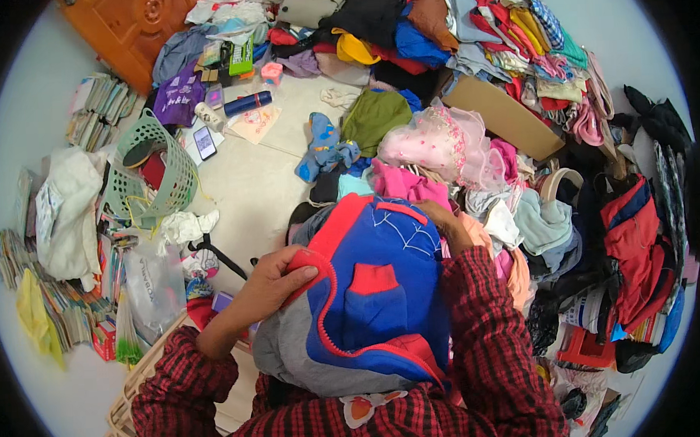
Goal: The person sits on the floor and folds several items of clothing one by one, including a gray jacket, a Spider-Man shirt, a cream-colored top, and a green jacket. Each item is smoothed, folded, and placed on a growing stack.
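A blue zip-up jacket (387,298) with red trim and a grey lining or panel lies across the person's lap, its red zipper edge curving down the middle. My left hand (280,281) grips the red trim at the jacket's left side, thumb on top. At the far right edge of the jacket is my right hand (442,221), its fingers partly hidden behind the cloth. A blue sleeve end with a red cuff (375,280) rests on the jacket between the hands. Just beyond are a bright pink garment (409,186) and a pale pink tulle dress (440,143).
Heaped clothes (378,21) line the back and right, around a cardboard box (502,118). At left stand a green plastic basket (190,189) and rows of books (58,309). A phone (204,144) and a blue flask (247,103) lie on the pale surface.
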